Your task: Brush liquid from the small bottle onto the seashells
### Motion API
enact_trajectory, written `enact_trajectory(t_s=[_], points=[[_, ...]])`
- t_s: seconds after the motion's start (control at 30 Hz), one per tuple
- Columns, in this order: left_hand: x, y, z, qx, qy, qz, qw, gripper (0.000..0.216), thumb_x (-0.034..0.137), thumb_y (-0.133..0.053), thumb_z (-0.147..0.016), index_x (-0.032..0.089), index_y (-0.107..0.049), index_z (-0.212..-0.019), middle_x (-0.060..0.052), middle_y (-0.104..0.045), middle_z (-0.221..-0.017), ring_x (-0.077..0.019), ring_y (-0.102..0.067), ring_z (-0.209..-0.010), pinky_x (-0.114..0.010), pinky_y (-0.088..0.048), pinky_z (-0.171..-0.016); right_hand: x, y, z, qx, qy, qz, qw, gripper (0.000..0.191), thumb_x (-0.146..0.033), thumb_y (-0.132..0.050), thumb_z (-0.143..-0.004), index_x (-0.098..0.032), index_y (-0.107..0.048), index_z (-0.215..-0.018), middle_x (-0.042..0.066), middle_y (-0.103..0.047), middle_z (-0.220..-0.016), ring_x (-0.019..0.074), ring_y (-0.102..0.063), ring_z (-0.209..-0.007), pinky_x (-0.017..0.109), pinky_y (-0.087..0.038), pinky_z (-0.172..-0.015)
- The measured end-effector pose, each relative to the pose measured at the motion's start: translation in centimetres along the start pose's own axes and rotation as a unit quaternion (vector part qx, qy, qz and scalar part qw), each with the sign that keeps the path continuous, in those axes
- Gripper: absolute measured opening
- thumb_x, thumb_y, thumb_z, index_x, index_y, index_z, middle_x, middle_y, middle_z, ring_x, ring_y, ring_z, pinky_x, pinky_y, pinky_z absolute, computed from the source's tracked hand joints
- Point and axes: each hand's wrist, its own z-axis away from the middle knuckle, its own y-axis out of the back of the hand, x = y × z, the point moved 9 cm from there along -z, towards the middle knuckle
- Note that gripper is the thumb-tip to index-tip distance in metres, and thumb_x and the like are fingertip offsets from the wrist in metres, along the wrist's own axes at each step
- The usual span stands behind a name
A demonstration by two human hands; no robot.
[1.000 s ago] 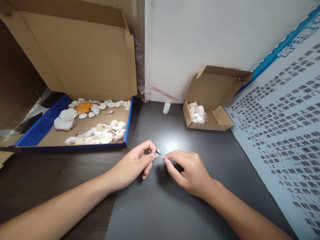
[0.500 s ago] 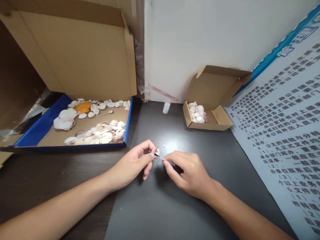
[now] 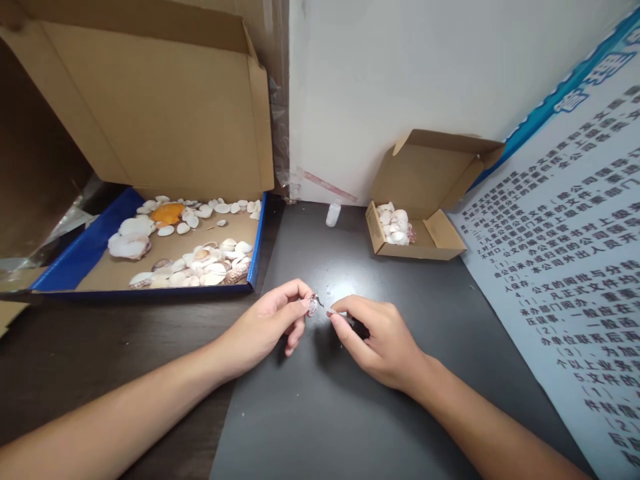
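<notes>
Our left grip [image 3: 274, 321] is bare, with slim fingers [image 3: 294, 288]; behind it, a narrow wrist [image 3: 224, 355] widens into a bare left forearm [image 3: 143, 407]. Behind our bare right grip [image 3: 381, 340], the right forearm [image 3: 483, 415] widens likewise.

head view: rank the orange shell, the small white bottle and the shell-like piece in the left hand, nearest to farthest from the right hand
1. Shell-like piece: just left of the right hand, pinched in the left hand.
2. Small white bottle: beyond both hands, on the grey tabletop.
3. Orange shell: far left, inside the blue box.
</notes>
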Motion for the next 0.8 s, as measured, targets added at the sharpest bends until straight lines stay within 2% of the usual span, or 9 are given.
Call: enact_trajectory(t_s=[0.27,0.47,0.8], points=[[0.24,-0.31,0.14,-0.010,-0.009,-0.010,1.000,0.022,0.039,-0.051,-0.093,0.021,-0.043,-0.084,0.009,-0.045,-0.050,-0.0071,-0.040,-0.044,-0.019,-0.036,-0.048,0.08,0.18,0.01,0.001,-0.013,-0.026,1.000,0.019,-0.024,-0.043,-0.096,-0.019,-0.057,-0.085,-0.001,-0.059,-0.070,0.0116,-0.052,-0.061,0.024,-0.038,-0.060],[0.26,-0.32,0.12,-0.014,-0.012,-0.015,1.000,0.023,0.041,-0.051,-0.093,0.021,-0.042,-0.084,0.009,-0.046,-0.050,-0.0074,-0.040,-0.044,-0.020,-0.035,-0.048,0.19,0.20,-0.10,-0.005,-0.026,-0.031,0.999,0.022,-0.024,-0.043,-0.095,-0.020,-0.051,-0.075,-0.002,-0.054,-0.066,0.0104,-0.047,-0.057,0.024,-0.035,-0.058],[0.75,-0.47,0.28,-0.018,-0.018,-0.033,0.999,0.021,0.039,-0.050,-0.093,0.021,-0.043,-0.084,0.009,-0.046,-0.050,-0.0079,-0.040,-0.044,-0.021,-0.034,-0.049,0.00,0.04,-0.08,0.009,0.004,-0.024,1.000,0.024,-0.023,-0.050,-0.092,-0.020,-0.048,-0.068,-0.004,-0.051,-0.062,0.0090,-0.041,-0.055,0.023,-0.032,-0.055]])
